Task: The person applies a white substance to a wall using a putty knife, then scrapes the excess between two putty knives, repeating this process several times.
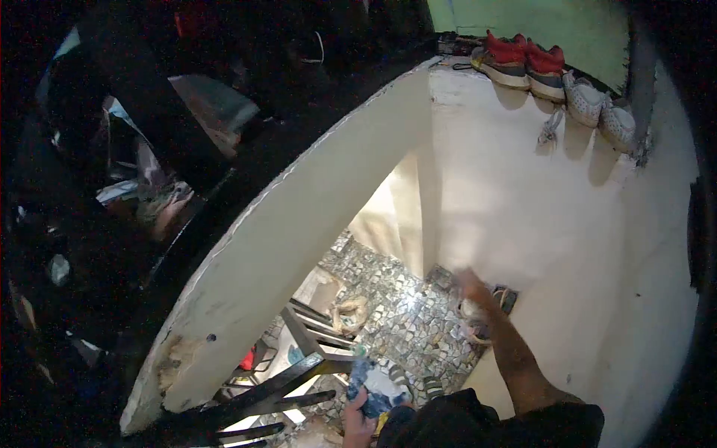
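Observation:
At the bottom centre, my left hand is closed around a crumpled blue-and-white bundle; whether it is cloth or plastic I cannot make out. My right hand reaches forward near the foot of the white wall, smeared by motion, so its fingers do not show clearly. Below and behind that hand, a pale rounded thing and a dark item are partly hidden by the forearm.
Red shoes and white shoes stand on the wall's top ledge. A dark railing rises at lower left. Far below lie a mosaic floor, a pale bag and striped slippers. A cream partition slopes leftward.

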Action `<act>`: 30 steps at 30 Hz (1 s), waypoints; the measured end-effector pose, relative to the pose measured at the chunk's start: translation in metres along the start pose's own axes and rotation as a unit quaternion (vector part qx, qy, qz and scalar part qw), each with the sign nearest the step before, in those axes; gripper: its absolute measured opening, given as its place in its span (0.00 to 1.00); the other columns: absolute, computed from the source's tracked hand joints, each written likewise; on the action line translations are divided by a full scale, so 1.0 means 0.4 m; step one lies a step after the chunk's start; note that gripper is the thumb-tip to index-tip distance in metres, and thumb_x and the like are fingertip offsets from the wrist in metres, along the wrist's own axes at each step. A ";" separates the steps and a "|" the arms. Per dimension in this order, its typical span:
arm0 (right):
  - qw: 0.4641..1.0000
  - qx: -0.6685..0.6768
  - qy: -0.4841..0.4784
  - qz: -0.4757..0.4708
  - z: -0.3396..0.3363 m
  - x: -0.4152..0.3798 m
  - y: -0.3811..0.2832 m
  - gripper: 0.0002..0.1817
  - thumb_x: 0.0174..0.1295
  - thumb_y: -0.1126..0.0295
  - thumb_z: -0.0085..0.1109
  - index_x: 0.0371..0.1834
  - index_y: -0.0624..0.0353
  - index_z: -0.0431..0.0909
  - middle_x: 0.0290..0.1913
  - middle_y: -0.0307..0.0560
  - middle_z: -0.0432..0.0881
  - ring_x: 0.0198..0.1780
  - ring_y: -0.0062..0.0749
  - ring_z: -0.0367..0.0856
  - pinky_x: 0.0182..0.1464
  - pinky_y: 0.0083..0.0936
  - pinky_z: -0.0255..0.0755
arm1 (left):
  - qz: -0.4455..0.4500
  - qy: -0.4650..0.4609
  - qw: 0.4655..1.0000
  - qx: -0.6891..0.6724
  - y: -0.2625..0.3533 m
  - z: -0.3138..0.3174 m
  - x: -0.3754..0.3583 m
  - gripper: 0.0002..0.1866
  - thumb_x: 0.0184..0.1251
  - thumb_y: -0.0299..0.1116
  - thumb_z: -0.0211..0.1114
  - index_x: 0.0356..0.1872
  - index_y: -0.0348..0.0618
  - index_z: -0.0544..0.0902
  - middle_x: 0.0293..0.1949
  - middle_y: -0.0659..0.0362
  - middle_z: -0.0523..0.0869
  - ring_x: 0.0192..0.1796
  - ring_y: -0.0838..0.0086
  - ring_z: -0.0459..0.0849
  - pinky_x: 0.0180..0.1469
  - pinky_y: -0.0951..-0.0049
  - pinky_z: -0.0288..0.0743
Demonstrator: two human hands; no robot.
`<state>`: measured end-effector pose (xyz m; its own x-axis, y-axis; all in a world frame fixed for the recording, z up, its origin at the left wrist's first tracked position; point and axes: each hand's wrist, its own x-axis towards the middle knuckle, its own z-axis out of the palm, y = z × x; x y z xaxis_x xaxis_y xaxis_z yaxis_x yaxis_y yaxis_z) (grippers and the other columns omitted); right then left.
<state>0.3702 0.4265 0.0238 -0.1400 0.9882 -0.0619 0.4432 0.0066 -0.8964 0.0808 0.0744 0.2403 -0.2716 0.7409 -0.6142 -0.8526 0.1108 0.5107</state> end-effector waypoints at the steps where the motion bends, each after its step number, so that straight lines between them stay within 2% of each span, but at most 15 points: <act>1: 0.998 0.045 0.030 -0.035 -0.056 0.071 -0.110 0.15 0.49 0.72 0.55 0.41 0.63 0.74 0.37 0.48 0.79 0.35 0.31 0.76 0.36 0.28 0.71 | 0.026 0.006 1.000 0.011 -0.005 -0.019 0.016 0.13 0.60 0.33 0.58 0.43 0.36 0.76 0.36 0.56 0.82 0.36 0.67 0.82 0.42 0.66 0.76; 3: 0.977 0.165 0.087 -0.103 -0.172 0.206 -0.321 0.16 0.48 0.72 0.56 0.43 0.63 0.74 0.38 0.46 0.79 0.35 0.29 0.76 0.36 0.26 0.72 | 0.038 0.015 0.995 0.088 0.017 -0.028 0.023 0.16 0.61 0.39 0.59 0.41 0.35 0.77 0.36 0.57 0.83 0.34 0.67 0.82 0.40 0.67 0.76; 4: 0.979 0.167 0.091 -0.070 -0.260 0.160 -0.561 0.22 0.48 0.77 0.55 0.51 0.65 0.70 0.46 0.49 0.76 0.45 0.33 0.75 0.49 0.29 0.72 | 0.031 -0.003 0.998 0.053 0.011 -0.053 0.049 0.16 0.61 0.39 0.60 0.41 0.35 0.77 0.37 0.57 0.83 0.36 0.67 0.82 0.41 0.67 0.76; 5: 0.926 0.349 0.080 -0.117 -0.305 0.209 -0.651 0.20 0.49 0.78 0.54 0.49 0.67 0.70 0.42 0.47 0.78 0.42 0.33 0.77 0.47 0.29 0.73 | 0.024 -0.022 0.999 0.019 0.000 -0.088 0.092 0.16 0.60 0.39 0.60 0.41 0.35 0.77 0.38 0.58 0.83 0.37 0.68 0.82 0.42 0.67 0.76; 6: 0.865 0.454 0.093 -0.193 -0.347 0.252 -0.727 0.17 0.51 0.78 0.52 0.46 0.68 0.71 0.39 0.46 0.79 0.40 0.33 0.78 0.45 0.30 0.75 | -0.012 -0.039 0.998 -0.042 0.009 -0.086 0.117 0.15 0.59 0.31 0.60 0.45 0.35 0.74 0.41 0.56 0.81 0.41 0.66 0.81 0.46 0.65 0.75; 7: 0.850 0.471 0.142 -0.189 -0.373 0.254 -0.824 0.12 0.55 0.74 0.51 0.42 0.65 0.73 0.37 0.44 0.79 0.37 0.33 0.80 0.43 0.30 0.75 | -0.049 -0.051 0.992 -0.102 0.018 -0.081 0.140 0.17 0.57 0.24 0.59 0.49 0.35 0.71 0.43 0.54 0.80 0.45 0.65 0.80 0.49 0.63 0.74; 8: 0.832 0.500 0.143 -0.196 -0.411 0.332 -0.842 0.10 0.57 0.71 0.52 0.41 0.60 0.74 0.35 0.42 0.79 0.36 0.30 0.79 0.39 0.27 0.75 | -0.040 -0.056 0.995 -0.074 0.041 -0.042 0.145 0.17 0.57 0.24 0.59 0.49 0.35 0.71 0.43 0.54 0.80 0.44 0.65 0.80 0.48 0.63 0.75; 9: 0.838 0.495 0.179 -0.141 -0.412 0.318 -0.931 0.08 0.57 0.68 0.54 0.38 0.55 0.73 0.33 0.41 0.78 0.29 0.27 0.77 0.30 0.24 0.73 | -0.030 -0.060 0.997 -0.045 0.066 -0.001 0.145 0.18 0.56 0.24 0.60 0.49 0.34 0.72 0.42 0.54 0.80 0.44 0.65 0.81 0.47 0.64 0.75; 11: 0.811 0.556 0.119 -0.137 -0.427 0.434 -0.946 0.07 0.56 0.65 0.55 0.34 0.53 0.72 0.29 0.41 0.76 0.22 0.25 0.73 0.21 0.24 0.67 | -0.030 -0.091 0.995 -0.029 0.081 0.014 0.207 0.18 0.55 0.26 0.62 0.48 0.33 0.72 0.40 0.54 0.81 0.40 0.66 0.82 0.42 0.66 0.77; 14: 0.837 0.511 0.174 -0.088 -0.370 0.499 -1.015 0.05 0.58 0.66 0.54 0.32 0.53 0.70 0.25 0.42 0.75 0.19 0.26 0.69 0.17 0.24 0.63 | -0.070 -0.071 0.994 0.047 0.097 -0.005 0.308 0.17 0.57 0.27 0.61 0.48 0.33 0.72 0.39 0.53 0.81 0.39 0.66 0.82 0.38 0.67 0.78; 19: 0.814 0.554 0.124 -0.121 -0.295 0.505 -1.069 0.04 0.60 0.69 0.51 0.31 0.56 0.70 0.24 0.44 0.75 0.19 0.28 0.71 0.16 0.21 0.63 | -0.127 -0.090 0.987 0.049 0.130 0.049 0.378 0.14 0.60 0.24 0.58 0.46 0.31 0.73 0.39 0.50 0.81 0.40 0.59 0.82 0.44 0.56 0.79; 25: 0.812 0.555 0.124 -0.130 -0.270 0.483 -1.083 0.04 0.60 0.70 0.51 0.33 0.58 0.71 0.25 0.43 0.76 0.20 0.29 0.72 0.20 0.23 0.66 | -0.169 -0.148 0.974 0.005 0.143 0.040 0.382 0.15 0.60 0.25 0.57 0.49 0.32 0.72 0.42 0.50 0.81 0.41 0.60 0.82 0.46 0.59 0.78; 26: 0.812 0.552 0.134 -0.131 -0.263 0.469 -1.091 0.04 0.60 0.71 0.52 0.33 0.58 0.71 0.25 0.43 0.76 0.20 0.29 0.72 0.19 0.23 0.66 | -0.165 -0.153 0.974 0.009 0.153 0.046 0.368 0.16 0.61 0.25 0.57 0.49 0.32 0.72 0.42 0.51 0.81 0.41 0.61 0.82 0.46 0.60 0.78; 28: 0.814 0.544 0.154 -0.131 -0.247 0.446 -1.106 0.04 0.59 0.71 0.52 0.34 0.59 0.71 0.25 0.43 0.76 0.20 0.29 0.71 0.19 0.23 0.65 | 0.004 -0.235 0.936 0.261 0.173 0.046 0.344 0.16 0.61 0.25 0.56 0.49 0.32 0.72 0.43 0.51 0.80 0.43 0.62 0.82 0.47 0.60 0.77; 30: 0.804 0.562 0.144 -0.132 -0.244 0.463 -1.102 0.03 0.59 0.72 0.53 0.32 0.59 0.70 0.24 0.42 0.75 0.19 0.28 0.70 0.18 0.22 0.64 | 0.054 -0.271 0.904 0.325 0.184 0.052 0.341 0.15 0.61 0.26 0.56 0.49 0.32 0.71 0.44 0.52 0.80 0.44 0.62 0.81 0.48 0.61 0.77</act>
<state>0.2354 0.6214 0.4503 0.1854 0.9703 0.1555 -0.6702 0.2406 -0.7021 -0.0097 0.1973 0.2066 0.0708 0.9672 -0.2440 -0.3431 0.2533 0.9045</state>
